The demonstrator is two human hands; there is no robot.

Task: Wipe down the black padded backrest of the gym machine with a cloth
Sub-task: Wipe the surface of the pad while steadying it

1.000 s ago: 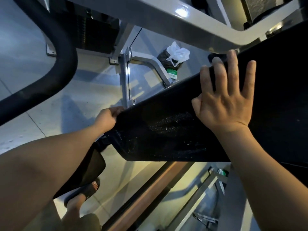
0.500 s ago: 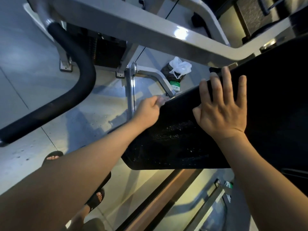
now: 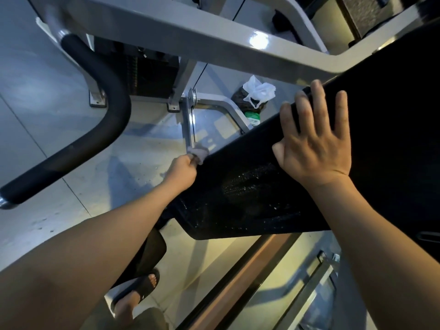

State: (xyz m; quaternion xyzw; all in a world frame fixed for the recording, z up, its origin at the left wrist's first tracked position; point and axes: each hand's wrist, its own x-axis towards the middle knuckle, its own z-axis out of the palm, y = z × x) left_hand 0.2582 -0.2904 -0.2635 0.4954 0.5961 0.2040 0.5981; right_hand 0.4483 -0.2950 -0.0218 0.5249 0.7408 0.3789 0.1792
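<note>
Left hand [image 3: 183, 169]: my fist grips a pale crumpled cloth [image 3: 199, 152] at the pad's edge.
Right hand [image 3: 315, 144]: my fingers lie flat, spread.
Backrest [image 3: 250, 194]: black, padded, droplet-speckled.

We see a dim scene: cool bluish light on the floor [image 3: 35, 103], a warmer yellow patch lower down. A hard glare spot sits on the grey frame bar [image 3: 258, 41]. The black backrest [image 3: 385, 120] is almost featureless, though wet specks glint on it. Straight bars bow toward the edges, and the cloth [image 3: 198, 152] is smeared by blur.
</note>
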